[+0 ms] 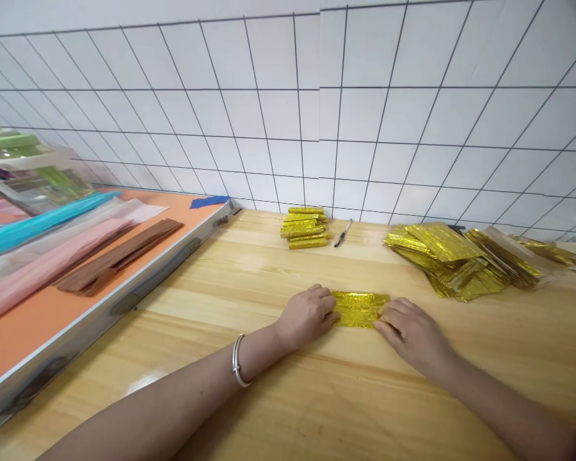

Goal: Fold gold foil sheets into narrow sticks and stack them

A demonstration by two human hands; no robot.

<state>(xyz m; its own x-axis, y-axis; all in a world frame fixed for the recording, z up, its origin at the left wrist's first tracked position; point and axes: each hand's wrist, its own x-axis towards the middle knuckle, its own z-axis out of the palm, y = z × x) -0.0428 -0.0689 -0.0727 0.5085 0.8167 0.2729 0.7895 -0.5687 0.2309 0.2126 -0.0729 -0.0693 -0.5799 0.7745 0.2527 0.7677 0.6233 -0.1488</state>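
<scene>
A folded strip of gold foil paper (pixel 358 308) lies flat on the wooden table (pixel 317 397). My left hand (pixel 308 315), with a silver bangle on its wrist, presses on the strip's left end with curled fingers. At the strip's right end, my right hand (pixel 410 330) pinches the lower corner. Both hands hold the foil down against the wood.
A small stack of folded gold strips (pixel 304 227) sits by the tiled wall, a pen (pixel 342 233) beside it. A loose heap of gold foil sheets (pixel 465 259) lies at the right. On the left, an orange board (pixel 48 307) carries pink, brown and blue paper.
</scene>
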